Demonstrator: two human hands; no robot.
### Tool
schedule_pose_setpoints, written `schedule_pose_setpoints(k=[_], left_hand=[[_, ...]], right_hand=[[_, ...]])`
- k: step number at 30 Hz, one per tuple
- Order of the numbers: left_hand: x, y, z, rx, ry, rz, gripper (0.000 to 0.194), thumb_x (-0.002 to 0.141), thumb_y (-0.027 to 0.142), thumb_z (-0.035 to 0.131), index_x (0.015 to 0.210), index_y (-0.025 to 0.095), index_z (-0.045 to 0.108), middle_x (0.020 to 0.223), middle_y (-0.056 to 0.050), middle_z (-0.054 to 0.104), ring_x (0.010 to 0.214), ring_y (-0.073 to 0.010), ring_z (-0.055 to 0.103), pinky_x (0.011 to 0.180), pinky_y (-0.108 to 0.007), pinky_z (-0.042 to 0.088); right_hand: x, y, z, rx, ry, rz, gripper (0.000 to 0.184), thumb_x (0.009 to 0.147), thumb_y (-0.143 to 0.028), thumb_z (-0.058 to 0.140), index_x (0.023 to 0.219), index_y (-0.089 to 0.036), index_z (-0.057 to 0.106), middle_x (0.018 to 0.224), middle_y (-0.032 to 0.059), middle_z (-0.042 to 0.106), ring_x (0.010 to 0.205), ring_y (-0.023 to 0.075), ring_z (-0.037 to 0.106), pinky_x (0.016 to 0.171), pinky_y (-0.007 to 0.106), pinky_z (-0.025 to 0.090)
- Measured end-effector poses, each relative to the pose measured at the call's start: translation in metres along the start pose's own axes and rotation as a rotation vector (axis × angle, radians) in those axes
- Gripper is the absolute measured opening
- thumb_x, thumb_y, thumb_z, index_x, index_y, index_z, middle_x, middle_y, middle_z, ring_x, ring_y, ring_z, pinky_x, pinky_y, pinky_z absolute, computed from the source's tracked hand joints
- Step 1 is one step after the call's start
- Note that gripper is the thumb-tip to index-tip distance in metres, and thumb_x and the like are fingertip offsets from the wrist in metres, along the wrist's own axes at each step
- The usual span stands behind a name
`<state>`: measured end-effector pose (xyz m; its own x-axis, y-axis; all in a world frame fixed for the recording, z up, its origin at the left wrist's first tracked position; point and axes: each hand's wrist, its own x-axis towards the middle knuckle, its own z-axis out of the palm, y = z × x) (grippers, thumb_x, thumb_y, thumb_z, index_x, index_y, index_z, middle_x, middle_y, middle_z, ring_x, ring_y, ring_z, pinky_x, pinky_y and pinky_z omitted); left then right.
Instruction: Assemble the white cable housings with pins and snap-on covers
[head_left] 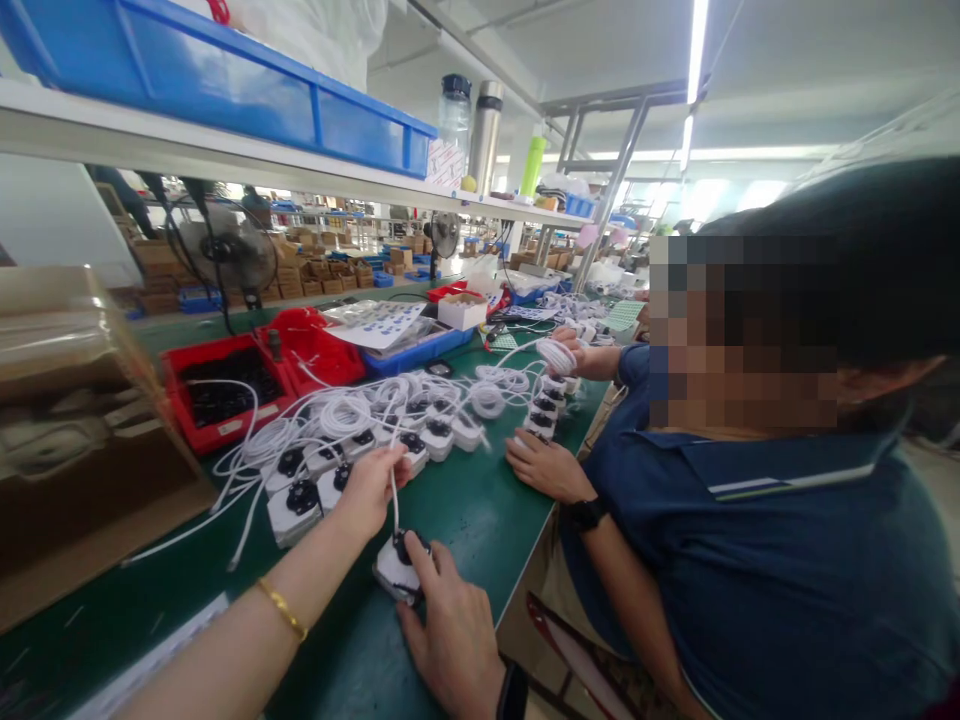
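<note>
My right hand [454, 620] grips a small white box-shaped unit with a black round part on top [391, 572], which rests on the green bench near its front edge. From that unit a white cable [395, 505] rises to my left hand [379, 490], whose fingers are pinched around it. Just beyond my left hand stand several similar white units [294, 508] in rows, black parts facing up. Coils of white cable [337, 412] lie over and behind them.
At the right sits a co-worker [720, 540], one hand on similar units and the other holding a coiled cable [556, 356]. A red bin of black parts [225, 390] stands behind the cables. A cardboard box [90, 500] is at the left. Overhead runs a shelf with a blue tray [225, 85].
</note>
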<state>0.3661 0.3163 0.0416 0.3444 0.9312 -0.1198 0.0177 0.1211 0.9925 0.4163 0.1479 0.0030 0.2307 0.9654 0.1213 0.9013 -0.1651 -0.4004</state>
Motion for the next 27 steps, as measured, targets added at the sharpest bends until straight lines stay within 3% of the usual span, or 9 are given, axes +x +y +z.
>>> schedule_pose_setpoints(k=[3,7,16,20,24,27], left_hand=[[0.013,0.01,-0.008,-0.229,0.016,-0.11,0.017,0.087,0.018,0.043,0.078,0.013,0.058,0.057,0.0,0.054,0.048,-0.0089,0.052,0.056,-0.023,0.047],[0.025,0.017,-0.014,-0.427,0.023,-0.194,0.014,0.088,0.013,0.043,0.085,0.013,0.057,0.062,-0.001,0.058,0.049,-0.0073,0.055,0.055,-0.021,0.05],[0.022,0.016,0.012,-0.598,-0.188,-0.228,0.005,0.081,0.01,0.054,0.082,0.011,0.059,0.088,-0.013,0.067,0.081,-0.0191,0.067,0.07,-0.028,0.054],[0.019,0.017,0.019,-0.627,-0.217,-0.211,0.003,0.08,0.011,0.056,0.082,0.012,0.059,0.097,-0.013,0.067,0.083,-0.0174,0.066,0.07,-0.026,0.052],[0.023,0.023,0.021,-0.665,-0.171,-0.137,0.009,0.079,0.011,0.056,0.085,0.017,0.053,0.099,-0.008,0.065,0.084,-0.0135,0.064,0.076,-0.026,0.051],[0.027,0.028,0.024,-0.634,-0.136,-0.078,0.011,0.08,0.013,0.054,0.088,0.019,0.049,0.1,-0.008,0.064,0.087,-0.015,0.065,0.079,-0.03,0.05]], right_hand=[[0.003,0.007,-0.004,-0.002,0.023,-0.009,0.066,0.078,-0.017,0.056,0.138,-0.032,0.034,0.124,0.0072,0.054,0.084,0.0225,0.066,0.072,0.033,0.055],[0.014,0.032,-0.009,-0.032,0.083,0.026,0.064,0.079,-0.016,0.054,0.138,-0.031,0.034,0.124,0.0063,0.054,0.089,0.0213,0.066,0.075,0.031,0.054],[0.055,0.099,-0.022,-0.215,0.227,0.22,0.058,0.086,-0.026,0.049,0.141,-0.029,0.03,0.125,0.0065,0.054,0.089,0.0188,0.065,0.072,0.026,0.053],[0.073,0.107,-0.025,-0.247,0.235,0.257,0.059,0.087,-0.025,0.049,0.142,-0.029,0.028,0.13,0.0068,0.051,0.095,0.0203,0.063,0.075,0.027,0.052],[0.091,0.103,-0.023,-0.245,0.233,0.328,0.06,0.088,-0.022,0.046,0.143,-0.026,0.025,0.132,0.0103,0.047,0.098,0.0209,0.062,0.075,0.027,0.05],[0.101,0.1,-0.019,-0.216,0.234,0.423,0.06,0.088,-0.017,0.042,0.145,-0.026,0.021,0.136,0.0134,0.041,0.096,0.0203,0.063,0.074,0.026,0.049]])
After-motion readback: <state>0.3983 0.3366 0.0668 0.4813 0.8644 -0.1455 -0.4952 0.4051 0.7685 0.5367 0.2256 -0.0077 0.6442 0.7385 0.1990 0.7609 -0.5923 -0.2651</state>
